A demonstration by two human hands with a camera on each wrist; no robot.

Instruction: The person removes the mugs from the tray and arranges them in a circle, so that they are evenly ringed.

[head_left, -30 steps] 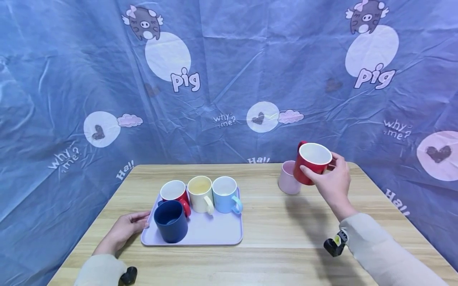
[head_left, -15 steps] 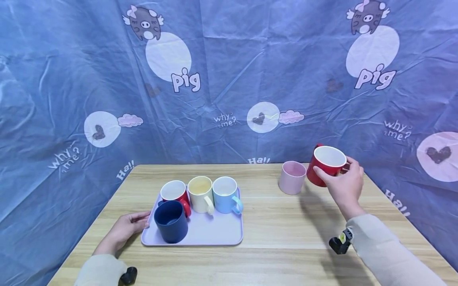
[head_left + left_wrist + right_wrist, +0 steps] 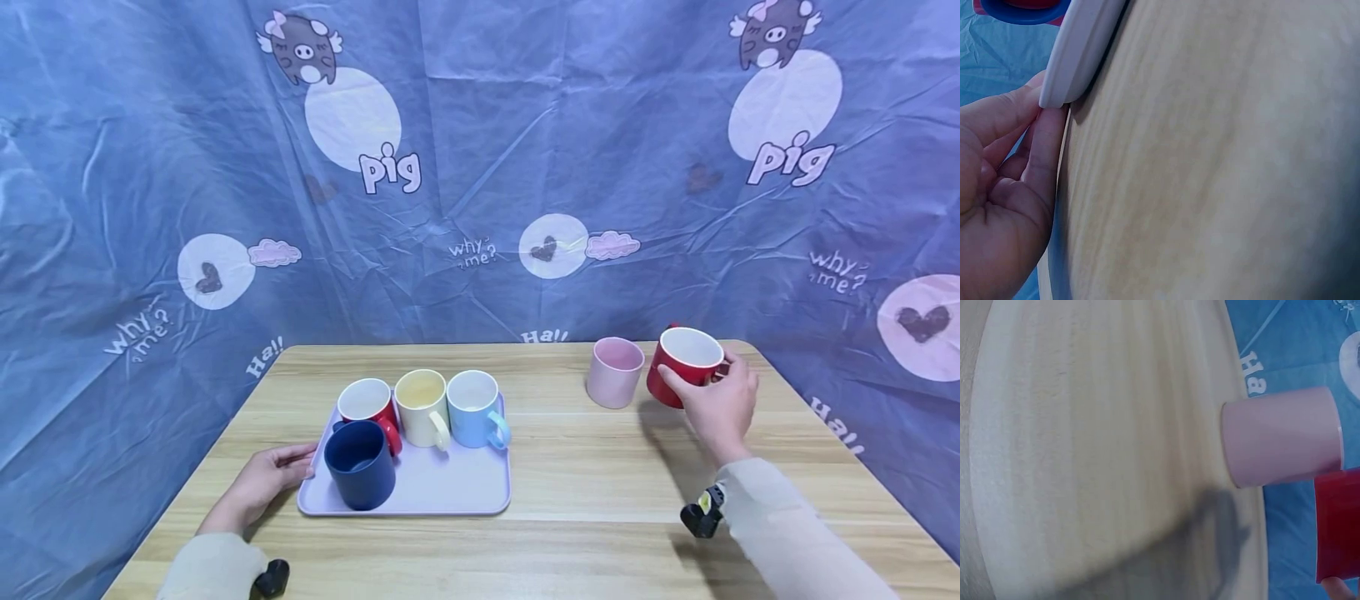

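My right hand (image 3: 720,408) grips a red mug (image 3: 678,379) with a white inside around its body, thumb on the near side. The mug is upright, low over the table's back right, just right of a pink mug (image 3: 613,373). In the right wrist view, the red mug (image 3: 1339,528) shows at the right edge with one fingertip at its rim. My left hand (image 3: 266,479) pinches the left edge of a pale lilac tray (image 3: 450,487); the left wrist view shows thumb and forefinger at the tray's corner (image 3: 1075,69).
On the tray stand a second red mug (image 3: 365,400), a cream mug (image 3: 420,408), a light blue mug (image 3: 471,408) and a dark blue mug (image 3: 360,467). A blue patterned cloth (image 3: 465,167) hangs behind the wooden table (image 3: 570,508).
My right hand has carried the red mug rightward past the pink mug, then lowered it toward the table. The pink mug has come into fuller view. My left hand and the tray stay put.
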